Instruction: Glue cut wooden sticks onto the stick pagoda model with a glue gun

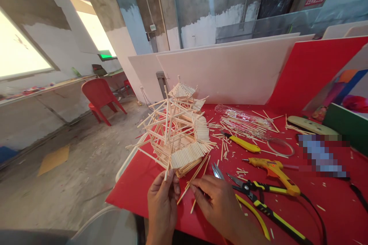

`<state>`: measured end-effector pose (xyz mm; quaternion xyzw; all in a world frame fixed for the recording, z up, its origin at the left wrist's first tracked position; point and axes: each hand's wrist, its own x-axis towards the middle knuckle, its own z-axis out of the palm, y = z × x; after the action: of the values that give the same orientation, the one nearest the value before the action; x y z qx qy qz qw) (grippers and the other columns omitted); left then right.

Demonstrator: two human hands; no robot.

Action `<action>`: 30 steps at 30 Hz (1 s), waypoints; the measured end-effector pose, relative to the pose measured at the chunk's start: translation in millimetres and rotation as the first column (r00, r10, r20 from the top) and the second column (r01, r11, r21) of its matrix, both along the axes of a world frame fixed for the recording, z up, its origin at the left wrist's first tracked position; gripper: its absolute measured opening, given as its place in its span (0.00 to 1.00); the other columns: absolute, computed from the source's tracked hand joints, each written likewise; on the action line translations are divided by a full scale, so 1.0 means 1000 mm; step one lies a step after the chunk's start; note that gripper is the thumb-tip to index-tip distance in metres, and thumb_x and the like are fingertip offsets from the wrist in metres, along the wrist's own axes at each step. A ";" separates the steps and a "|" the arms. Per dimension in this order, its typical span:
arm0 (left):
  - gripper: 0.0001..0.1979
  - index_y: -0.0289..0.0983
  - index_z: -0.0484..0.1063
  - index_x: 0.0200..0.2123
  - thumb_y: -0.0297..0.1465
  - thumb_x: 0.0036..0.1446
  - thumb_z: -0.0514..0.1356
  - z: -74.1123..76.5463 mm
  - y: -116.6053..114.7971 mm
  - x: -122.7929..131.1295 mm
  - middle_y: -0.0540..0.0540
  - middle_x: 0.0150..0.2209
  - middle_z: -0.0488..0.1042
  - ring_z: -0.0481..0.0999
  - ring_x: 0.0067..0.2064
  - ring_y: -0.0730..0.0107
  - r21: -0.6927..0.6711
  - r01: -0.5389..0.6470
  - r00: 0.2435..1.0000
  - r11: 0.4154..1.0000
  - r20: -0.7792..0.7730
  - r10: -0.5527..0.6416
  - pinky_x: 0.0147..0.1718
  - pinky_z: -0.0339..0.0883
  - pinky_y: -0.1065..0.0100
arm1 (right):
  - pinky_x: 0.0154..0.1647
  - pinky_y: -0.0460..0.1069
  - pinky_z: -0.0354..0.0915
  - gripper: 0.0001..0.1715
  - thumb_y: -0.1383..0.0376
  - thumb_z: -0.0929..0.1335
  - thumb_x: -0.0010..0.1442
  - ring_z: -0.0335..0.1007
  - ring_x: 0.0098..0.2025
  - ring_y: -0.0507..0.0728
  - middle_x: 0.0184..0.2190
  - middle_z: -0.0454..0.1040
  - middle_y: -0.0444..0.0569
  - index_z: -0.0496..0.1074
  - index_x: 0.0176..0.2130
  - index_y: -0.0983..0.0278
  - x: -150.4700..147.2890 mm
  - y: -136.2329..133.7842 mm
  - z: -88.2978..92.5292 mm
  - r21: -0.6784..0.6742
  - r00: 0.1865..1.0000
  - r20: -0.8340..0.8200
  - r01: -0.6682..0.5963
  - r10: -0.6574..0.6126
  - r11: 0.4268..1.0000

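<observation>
Bare matt wood before me, on a smooth table [135, 196].
I see the model [185, 155] in unpainted wood, the wrapper [230, 111] in clear, glossy plastic, the cutter [243, 143] and glue gun [281, 176] in smooth plastic, the shears [249, 190] with metal blades [235, 178], the floor [89, 157] rough and matt, like concrete.

Windows [20, 51] at left glare white; back wall [198, 2] dimmer; edges stretched.

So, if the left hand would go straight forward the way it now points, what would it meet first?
Most likely the near, slatted side of the stick model, just ahead of the left hand. Depth is hard to judge here, so the gap is uncertain.
</observation>
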<state>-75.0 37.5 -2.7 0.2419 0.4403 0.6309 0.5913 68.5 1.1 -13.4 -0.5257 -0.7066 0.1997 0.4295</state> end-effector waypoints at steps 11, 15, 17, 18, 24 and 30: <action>0.15 0.33 0.78 0.25 0.36 0.36 0.76 0.000 0.000 0.000 0.50 0.20 0.74 0.65 0.18 0.81 0.005 0.000 1.000 1.000 0.010 0.000 0.17 0.59 0.78 | 0.34 0.47 0.62 0.13 0.65 0.63 0.67 0.72 0.33 0.54 0.31 0.77 0.46 0.77 0.40 0.60 0.000 -0.002 0.000 0.001 1.000 0.003 -0.004 0.004 1.000; 0.16 0.33 0.78 0.25 0.36 0.37 0.76 0.000 0.000 0.000 0.50 0.20 0.74 0.65 0.18 0.81 0.004 0.000 1.000 1.000 -0.002 0.000 0.17 0.58 0.79 | 0.34 0.47 0.62 0.12 0.65 0.63 0.67 0.72 0.33 0.54 0.31 0.77 0.46 0.77 0.40 0.60 0.000 -0.001 -0.001 0.017 1.000 0.002 0.000 0.000 1.000; 0.16 0.33 0.78 0.26 0.37 0.36 0.76 0.000 0.000 0.000 0.50 0.20 0.74 0.65 0.18 0.81 0.007 -0.002 1.000 1.000 -0.001 0.002 0.17 0.58 0.78 | 0.33 0.47 0.61 0.12 0.66 0.63 0.67 0.72 0.32 0.54 0.30 0.77 0.46 0.77 0.39 0.60 -0.001 -0.001 -0.001 0.021 1.000 0.004 0.004 -0.004 1.000; 0.16 0.33 0.78 0.25 0.36 0.36 0.76 0.000 0.000 0.000 0.50 0.20 0.74 0.65 0.18 0.81 0.009 -0.004 1.000 1.000 0.000 0.004 0.17 0.58 0.79 | 0.33 0.47 0.61 0.12 0.66 0.63 0.67 0.71 0.31 0.54 0.29 0.76 0.45 0.77 0.39 0.60 -0.001 -0.001 -0.001 0.021 1.000 0.007 0.006 -0.007 1.000; 0.15 0.33 0.78 0.25 0.36 0.36 0.76 0.000 -0.001 0.000 0.50 0.20 0.74 0.65 0.18 0.81 0.009 -0.003 1.000 1.000 0.010 0.003 0.17 0.58 0.79 | 0.32 0.47 0.60 0.12 0.66 0.64 0.66 0.72 0.31 0.54 0.29 0.77 0.45 0.77 0.39 0.60 -0.002 -0.002 -0.002 0.023 1.000 0.016 0.008 -0.008 1.000; 0.15 0.33 0.78 0.25 0.35 0.38 0.76 0.000 0.000 -0.001 0.50 0.21 0.74 0.66 0.18 0.81 0.015 0.007 1.000 1.000 0.013 -0.007 0.16 0.58 0.79 | 0.32 0.47 0.60 0.12 0.66 0.63 0.66 0.71 0.31 0.54 0.29 0.76 0.45 0.77 0.39 0.60 -0.002 -0.002 -0.003 0.021 1.000 0.025 0.010 -0.011 1.000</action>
<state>-75.6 37.2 -3.1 0.2436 0.4309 0.6336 0.5945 66.8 -1.1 -16.1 -0.5273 -0.7111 0.1837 0.4272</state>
